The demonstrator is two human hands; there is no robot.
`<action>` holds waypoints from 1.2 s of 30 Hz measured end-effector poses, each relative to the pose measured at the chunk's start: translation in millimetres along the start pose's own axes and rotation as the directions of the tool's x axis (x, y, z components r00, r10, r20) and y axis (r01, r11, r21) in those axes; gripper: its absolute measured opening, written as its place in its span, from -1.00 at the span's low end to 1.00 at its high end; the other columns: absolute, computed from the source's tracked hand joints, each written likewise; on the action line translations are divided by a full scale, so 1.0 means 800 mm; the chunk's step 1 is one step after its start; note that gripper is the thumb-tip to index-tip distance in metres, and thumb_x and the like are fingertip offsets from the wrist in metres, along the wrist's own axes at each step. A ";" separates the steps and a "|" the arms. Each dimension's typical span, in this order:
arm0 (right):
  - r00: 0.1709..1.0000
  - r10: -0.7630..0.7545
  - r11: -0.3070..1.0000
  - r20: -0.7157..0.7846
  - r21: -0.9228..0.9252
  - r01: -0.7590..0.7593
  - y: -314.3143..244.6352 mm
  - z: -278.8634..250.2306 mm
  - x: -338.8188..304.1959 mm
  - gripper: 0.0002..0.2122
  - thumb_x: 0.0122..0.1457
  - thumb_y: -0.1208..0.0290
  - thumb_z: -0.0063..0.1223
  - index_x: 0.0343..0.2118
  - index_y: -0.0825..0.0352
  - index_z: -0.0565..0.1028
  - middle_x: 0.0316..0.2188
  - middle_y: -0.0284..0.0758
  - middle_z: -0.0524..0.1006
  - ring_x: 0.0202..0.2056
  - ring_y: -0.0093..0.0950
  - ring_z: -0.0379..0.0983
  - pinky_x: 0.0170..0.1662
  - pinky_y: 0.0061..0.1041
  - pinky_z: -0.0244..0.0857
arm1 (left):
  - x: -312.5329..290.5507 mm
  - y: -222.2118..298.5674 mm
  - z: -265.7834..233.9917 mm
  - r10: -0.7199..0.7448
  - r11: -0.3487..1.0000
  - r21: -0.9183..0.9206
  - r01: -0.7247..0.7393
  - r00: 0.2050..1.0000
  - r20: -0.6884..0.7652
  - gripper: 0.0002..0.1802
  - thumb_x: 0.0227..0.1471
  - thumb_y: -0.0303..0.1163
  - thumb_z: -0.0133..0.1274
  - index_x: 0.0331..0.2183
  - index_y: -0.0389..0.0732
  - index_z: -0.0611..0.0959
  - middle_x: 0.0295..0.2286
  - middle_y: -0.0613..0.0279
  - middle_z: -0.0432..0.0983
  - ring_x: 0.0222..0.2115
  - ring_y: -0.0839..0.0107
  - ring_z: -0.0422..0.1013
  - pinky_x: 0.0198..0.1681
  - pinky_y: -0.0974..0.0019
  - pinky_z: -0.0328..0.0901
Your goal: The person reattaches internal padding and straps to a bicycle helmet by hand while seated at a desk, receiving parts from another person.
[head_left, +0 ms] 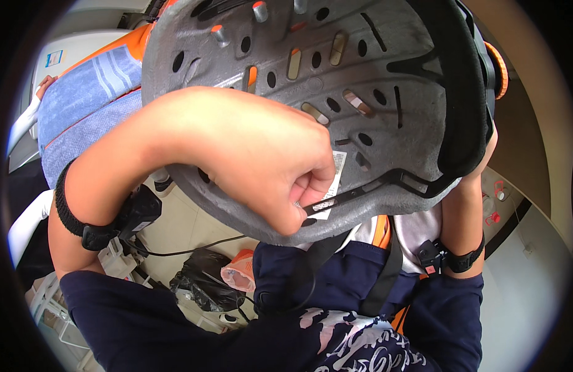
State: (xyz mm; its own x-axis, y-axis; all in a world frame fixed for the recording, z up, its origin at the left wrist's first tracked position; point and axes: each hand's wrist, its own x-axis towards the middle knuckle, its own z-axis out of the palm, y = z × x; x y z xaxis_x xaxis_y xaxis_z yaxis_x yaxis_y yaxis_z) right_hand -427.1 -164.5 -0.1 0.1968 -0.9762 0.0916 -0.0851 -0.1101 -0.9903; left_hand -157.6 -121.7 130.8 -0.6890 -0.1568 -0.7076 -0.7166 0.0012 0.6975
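A helmet (268, 56), turned so its grey, slotted inside faces me, fills the upper middle of the head view. A black headband (448, 111) runs round its right side, and a thin black plastic strip (355, 196) continues along the lower rim. My left hand (255, 155) reaches into the helmet with fingers curled in a pinch at the end of that strip, next to a white label (336, 180). My right hand (487, 155) supports the helmet's right side from outside; most of its fingers are hidden behind the shell. An orange dial (501, 71) sits near it.
Blue towels (91, 93) lie at the left, where another person's hand (48, 85) rests by a white sleeve. Below are a black plastic bag (206, 279), an orange bag (240, 271), a cable (199, 250) and a white rack (51, 297). A red-capped bottle (493, 218) stands at right.
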 end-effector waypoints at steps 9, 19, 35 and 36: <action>1.000 0.002 1.000 0.018 0.013 -0.002 0.000 0.002 -0.004 -0.64 0.34 0.40 -0.25 0.11 0.49 0.30 -0.05 -0.27 0.47 -0.09 -0.55 0.42 0.02 -0.62 0.26 | 0.010 -0.010 0.022 0.128 0.989 -0.061 -0.136 0.986 -0.110 -0.84 -0.26 -0.41 0.14 -0.55 -0.27 0.55 -0.67 0.24 0.46 -0.60 0.28 0.45 -0.50 0.25 0.33; 1.000 0.003 1.000 0.016 0.022 -0.004 0.001 -0.001 -0.002 -0.64 0.35 0.40 -0.26 0.11 0.49 0.30 -0.05 -0.27 0.47 -0.09 -0.54 0.43 0.03 -0.62 0.26 | 0.007 0.003 0.022 0.069 0.990 0.136 -0.044 0.980 -0.186 -0.81 -0.36 -0.43 0.14 -0.64 -0.25 0.45 -0.71 0.19 0.40 -0.65 0.13 0.38 -0.58 0.19 0.25; 0.981 -0.138 0.976 0.137 -0.149 0.158 0.008 -0.008 0.002 -0.65 0.33 0.43 -0.22 0.11 0.49 0.33 -0.03 -0.26 0.47 -0.06 -0.53 0.43 0.04 -0.58 0.27 | 0.005 -0.001 0.024 0.116 0.993 -0.006 -0.120 0.975 -0.190 -0.81 -0.36 -0.44 0.16 -0.62 -0.28 0.47 -0.72 0.27 0.40 -0.67 0.32 0.39 -0.57 0.32 0.27; 0.975 -0.150 0.971 0.161 -0.159 0.176 0.003 -0.006 0.003 -0.65 0.33 0.43 -0.22 0.10 0.49 0.34 -0.03 -0.26 0.47 -0.06 -0.53 0.43 0.04 -0.58 0.27 | 0.005 -0.001 0.024 0.107 0.993 -0.026 -0.114 0.977 -0.187 -0.82 -0.35 -0.45 0.16 -0.61 -0.29 0.49 -0.71 0.27 0.41 -0.67 0.35 0.40 -0.56 0.34 0.28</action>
State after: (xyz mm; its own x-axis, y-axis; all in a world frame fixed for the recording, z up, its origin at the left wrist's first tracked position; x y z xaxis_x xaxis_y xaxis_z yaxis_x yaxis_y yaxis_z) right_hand -431.6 -168.2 -1.7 0.3622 -0.9056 0.2208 -0.2038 -0.3081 -0.9293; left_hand -161.7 -103.7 125.7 -0.7290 -0.3375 -0.5954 -0.6306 -0.0071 0.7761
